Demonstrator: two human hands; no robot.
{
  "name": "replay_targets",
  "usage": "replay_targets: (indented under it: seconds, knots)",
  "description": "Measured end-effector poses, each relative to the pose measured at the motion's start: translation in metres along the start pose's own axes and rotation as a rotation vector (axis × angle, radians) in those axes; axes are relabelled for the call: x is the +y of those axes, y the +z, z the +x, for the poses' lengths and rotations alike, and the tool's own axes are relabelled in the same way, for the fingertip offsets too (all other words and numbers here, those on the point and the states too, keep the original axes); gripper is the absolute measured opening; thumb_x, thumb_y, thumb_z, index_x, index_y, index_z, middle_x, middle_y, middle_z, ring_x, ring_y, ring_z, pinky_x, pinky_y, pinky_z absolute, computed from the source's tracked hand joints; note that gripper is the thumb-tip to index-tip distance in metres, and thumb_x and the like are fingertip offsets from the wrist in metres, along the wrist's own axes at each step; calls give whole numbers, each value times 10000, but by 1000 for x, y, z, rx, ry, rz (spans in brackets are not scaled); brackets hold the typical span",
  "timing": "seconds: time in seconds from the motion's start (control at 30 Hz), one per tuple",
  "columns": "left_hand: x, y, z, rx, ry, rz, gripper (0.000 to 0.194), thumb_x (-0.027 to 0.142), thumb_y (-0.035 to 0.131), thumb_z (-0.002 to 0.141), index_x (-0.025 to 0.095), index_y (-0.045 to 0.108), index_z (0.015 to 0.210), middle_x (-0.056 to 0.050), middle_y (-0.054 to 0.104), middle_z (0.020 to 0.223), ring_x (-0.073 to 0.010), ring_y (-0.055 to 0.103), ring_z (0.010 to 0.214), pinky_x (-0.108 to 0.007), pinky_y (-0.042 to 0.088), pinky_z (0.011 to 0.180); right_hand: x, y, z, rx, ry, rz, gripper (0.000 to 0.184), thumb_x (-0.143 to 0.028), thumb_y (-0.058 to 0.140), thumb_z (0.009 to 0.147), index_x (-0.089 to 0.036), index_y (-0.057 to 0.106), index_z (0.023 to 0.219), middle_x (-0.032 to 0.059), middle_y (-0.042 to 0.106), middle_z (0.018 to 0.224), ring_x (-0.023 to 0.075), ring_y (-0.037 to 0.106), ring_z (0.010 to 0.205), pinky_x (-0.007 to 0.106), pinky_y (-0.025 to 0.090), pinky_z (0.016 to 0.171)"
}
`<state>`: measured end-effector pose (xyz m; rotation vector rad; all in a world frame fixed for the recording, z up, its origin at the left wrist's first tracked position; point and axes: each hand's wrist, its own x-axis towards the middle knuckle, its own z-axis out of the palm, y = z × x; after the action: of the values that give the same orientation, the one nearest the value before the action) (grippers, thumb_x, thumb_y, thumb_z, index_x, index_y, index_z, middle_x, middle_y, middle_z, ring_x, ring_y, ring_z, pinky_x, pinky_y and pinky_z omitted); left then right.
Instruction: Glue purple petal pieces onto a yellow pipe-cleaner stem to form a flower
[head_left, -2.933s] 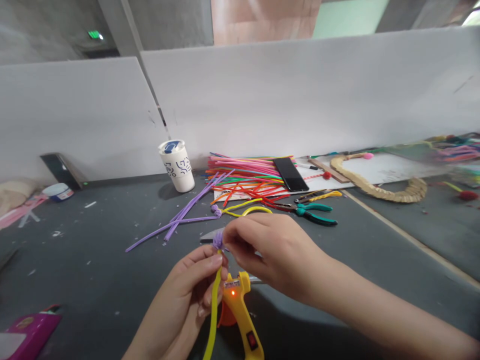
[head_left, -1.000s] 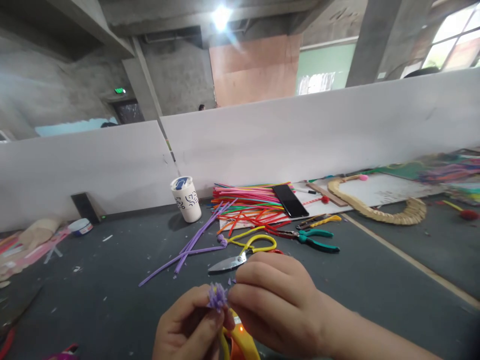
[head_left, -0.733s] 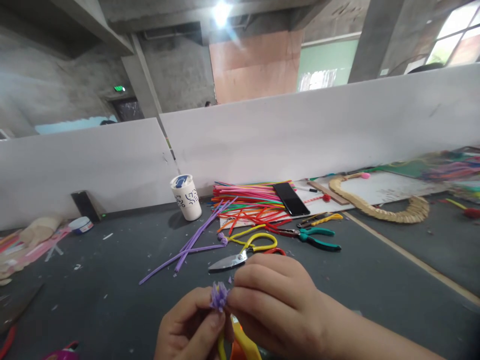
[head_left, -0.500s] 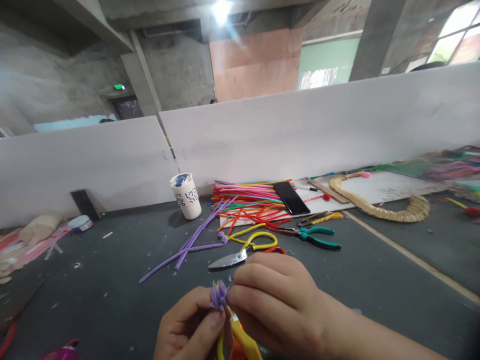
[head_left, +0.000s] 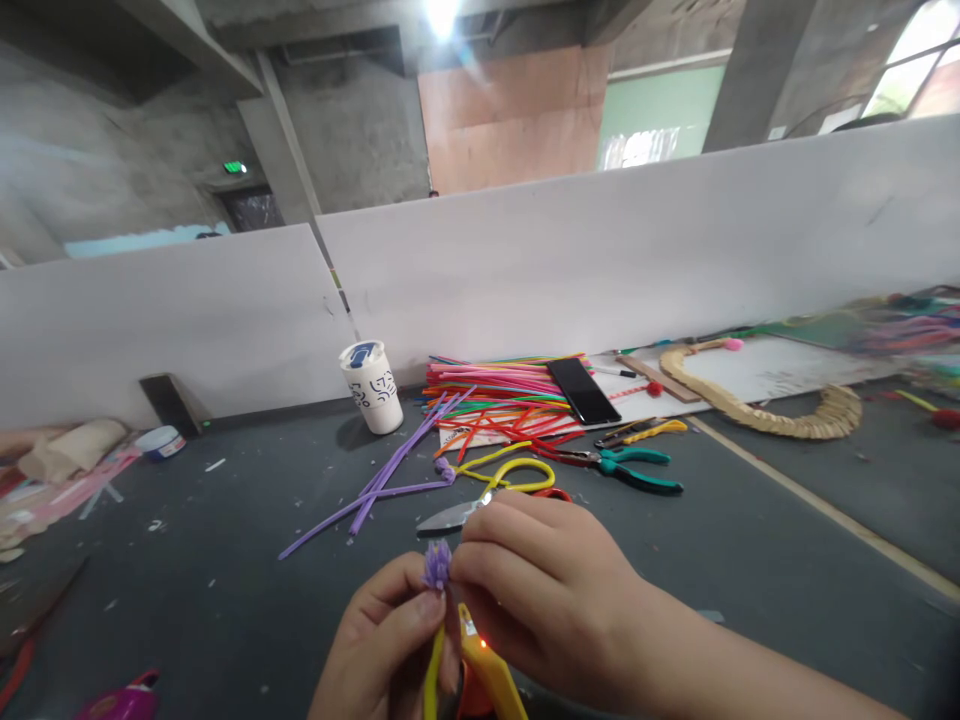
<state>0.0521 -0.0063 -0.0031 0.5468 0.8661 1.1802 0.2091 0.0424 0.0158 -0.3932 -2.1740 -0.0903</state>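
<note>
Pinched upright between the thumb and forefinger of my left hand (head_left: 386, 635) is a small purple pipe-cleaner flower (head_left: 437, 566) with a yellow stem (head_left: 433, 675). My right hand (head_left: 559, 590) is closed at the flower's right side, its fingertips pressed against the edge. Below them is a yellow hot glue gun (head_left: 491, 672) with an orange part and a lit red lamp; whether a hand holds it is hidden. Just beyond my fingers lie yellow-handled scissors (head_left: 525, 474), and purple pipe cleaners (head_left: 397, 475) rest to their left, one with a small coiled end.
A white cup (head_left: 373, 388) stands at the back. Right of it are colourful pipe cleaners (head_left: 495, 385), a black phone (head_left: 583, 391), teal pliers (head_left: 637, 470) and a curved tan craft piece (head_left: 765, 415). A small jar (head_left: 160, 443) is at left. A white partition (head_left: 600, 255) bounds the table.
Both hands and the flower have risen slightly in view. More of the yellow stem and the glue gun's lamp show now. The things on the table have stayed put.
</note>
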Motion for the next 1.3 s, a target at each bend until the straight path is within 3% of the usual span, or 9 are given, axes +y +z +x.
replay_targets:
  seconds: [0.43,0.53,0.67,0.8,1.1,1.2,1.3]
  knots:
    - [-2,-8,7,-104,-51,-21,241,306,876,642,141,703,614,7,624,402,-23,443,307,-96,350,352,0,1,0,-6,49,-3,241,-110,453,927,-134,630,766,59,616,730,161,466,630,269,411,558]
    - [1,-10,8,-152,-75,-20,224,304,830,716,132,700,656,7,644,467,5,431,300,-74,350,355,1,1,1,8,144,78,189,-105,494,897,-126,633,771,58,614,736,150,503,647,251,426,580]
    - [8,-10,6,-192,-165,-41,221,311,834,714,137,706,764,-12,702,607,-11,532,372,-56,378,368,4,-1,2,-18,295,204,127,-113,531,866,-148,609,773,25,586,729,134,508,650,229,416,581]
    - [11,-11,5,-185,-223,-53,239,317,843,700,148,685,759,-13,705,629,-38,603,436,-51,410,390,6,-1,1,-49,323,223,122,-119,529,876,-154,609,791,29,594,747,139,515,665,234,425,595]
    - [6,-7,5,-104,-172,-40,123,177,714,807,129,668,703,18,619,501,3,425,295,-64,332,318,4,1,0,-61,288,143,158,-118,515,876,-141,603,747,45,602,738,142,516,649,236,418,575]
    - [2,-11,7,-144,-174,-55,103,177,701,816,129,674,730,-3,636,522,4,419,309,-54,326,324,2,3,0,-65,282,120,151,-119,523,871,-136,605,745,45,602,736,142,517,648,238,415,571]
    - [-2,-16,11,-222,-176,-116,129,186,678,832,136,667,714,12,614,506,15,316,279,-58,293,288,2,3,1,-70,280,114,152,-123,535,870,-133,605,735,42,595,728,142,508,646,242,408,567]
